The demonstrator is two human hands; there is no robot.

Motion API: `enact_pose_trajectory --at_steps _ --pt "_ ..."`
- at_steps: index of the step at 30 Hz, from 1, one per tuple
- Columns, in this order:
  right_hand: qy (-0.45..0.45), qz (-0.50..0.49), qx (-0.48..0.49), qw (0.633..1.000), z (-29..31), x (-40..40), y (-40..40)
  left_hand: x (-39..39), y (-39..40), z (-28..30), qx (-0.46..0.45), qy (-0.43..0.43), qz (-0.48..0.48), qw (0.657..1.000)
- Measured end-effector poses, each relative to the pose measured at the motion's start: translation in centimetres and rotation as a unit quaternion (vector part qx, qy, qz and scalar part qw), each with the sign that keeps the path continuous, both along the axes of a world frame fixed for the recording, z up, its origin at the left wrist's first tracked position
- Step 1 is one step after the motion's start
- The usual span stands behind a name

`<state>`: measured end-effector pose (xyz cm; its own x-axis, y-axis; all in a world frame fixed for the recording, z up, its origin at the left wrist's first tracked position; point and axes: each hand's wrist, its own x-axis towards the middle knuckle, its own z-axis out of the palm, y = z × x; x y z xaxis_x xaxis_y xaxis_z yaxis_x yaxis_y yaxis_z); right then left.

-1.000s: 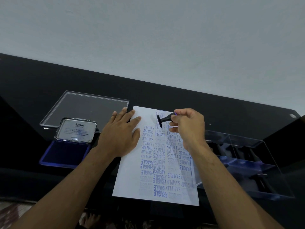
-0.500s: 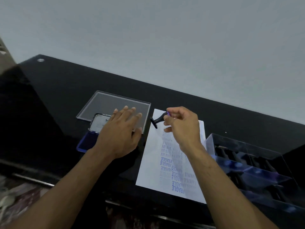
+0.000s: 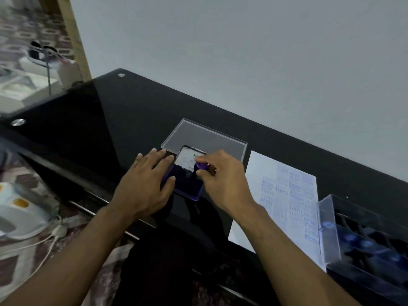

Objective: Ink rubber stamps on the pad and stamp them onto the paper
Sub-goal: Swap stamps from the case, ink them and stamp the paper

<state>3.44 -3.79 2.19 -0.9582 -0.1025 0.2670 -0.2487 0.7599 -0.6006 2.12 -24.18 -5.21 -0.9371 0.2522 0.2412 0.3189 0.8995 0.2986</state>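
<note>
The open blue ink pad [image 3: 187, 186] lies on the black glass table, its lid [image 3: 187, 159] tipped back. My right hand [image 3: 223, 182] pinches a rubber stamp by its purple-topped handle [image 3: 201, 166] and holds it down over the pad; the stamp's face is hidden. My left hand [image 3: 145, 184] lies flat with straight fingers at the pad's left edge, its thumb on the pad. The white paper [image 3: 284, 199], covered in blue stamped words, lies to the right of the pad.
A clear acrylic lid [image 3: 209, 138] lies behind the ink pad. A clear stamp rack [image 3: 362, 241] with several black stamps stands at the right, over the paper's right edge. The table's front edge [image 3: 106, 204] runs below my left hand. Cables and a white appliance are on the floor at left.
My right hand has carried the stamp left from above the paper to the ink pad. My left hand slid off the paper to the pad's left edge. The view swung left.
</note>
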Motion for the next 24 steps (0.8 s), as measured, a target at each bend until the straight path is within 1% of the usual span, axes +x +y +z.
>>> enact_pose_trajectory --at_steps 2,6,8,12,16,24 --pt "0.017 0.028 0.021 0.999 0.1 0.1 -0.8 0.2 -0.8 -0.5 -0.003 -0.003 0.01 1.0" --pt "0.041 0.047 0.055 0.997 0.5 -0.1 -1.8 0.2 -1.8 -1.4 -0.015 -0.008 0.017 1.0" --pt "0.034 0.052 0.062 0.996 0.4 -0.1 -2.1 0.2 -2.0 -1.8 -0.017 -0.015 0.018 1.0" --pt "-0.011 0.064 0.102 0.993 -0.5 -0.2 -2.6 0.2 -2.2 -2.6 -0.022 -0.029 0.011 0.999" --pt "-0.022 0.053 0.113 0.992 -0.8 -0.7 -2.7 0.2 -2.2 -2.8 -0.03 -0.029 0.011 0.999" --pt "-0.022 0.035 0.092 0.995 -0.7 -0.9 -2.9 0.3 -2.0 -3.1 -0.039 -0.02 0.019 0.999"
